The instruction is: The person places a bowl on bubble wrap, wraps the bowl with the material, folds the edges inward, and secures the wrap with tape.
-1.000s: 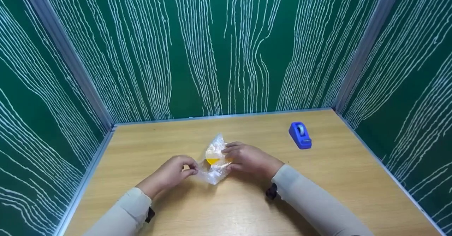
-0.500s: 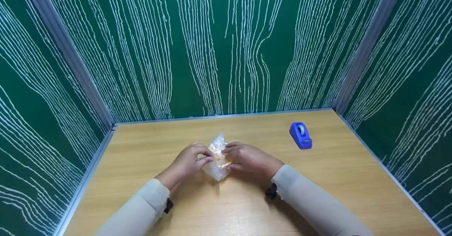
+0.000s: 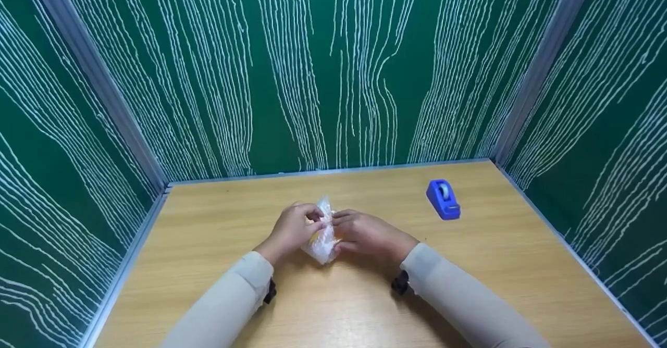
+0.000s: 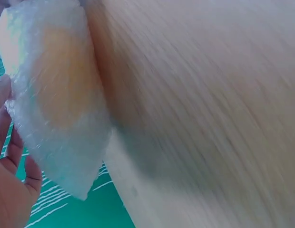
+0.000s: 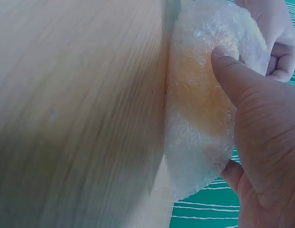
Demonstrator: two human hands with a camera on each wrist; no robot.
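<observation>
A piece of clear bubble wrap (image 3: 322, 249) stands folded over a yellow-orange object, whose colour shows blurred through the wrap (image 4: 62, 80) in the left wrist view; its kind is hidden. With thumb and fingertips, my left hand (image 3: 293, 228) pinches the wrap's edge from the left. My right hand (image 3: 367, 234) holds the bundle from the right. In the right wrist view the right thumb (image 5: 233, 71) lies on the bubble wrap, while the other fingers are partly hidden behind it.
A blue tape dispenser (image 3: 443, 200) with a roll of tape stands at the back right of the wooden table (image 3: 234, 197). Green panels (image 3: 354, 77) with wavy white lines enclose the table at the back and both sides.
My left hand has moved right and slightly away from me, bringing the wrap's left edge over the yellow object, which was partly bare before. The right hand has stayed in place.
</observation>
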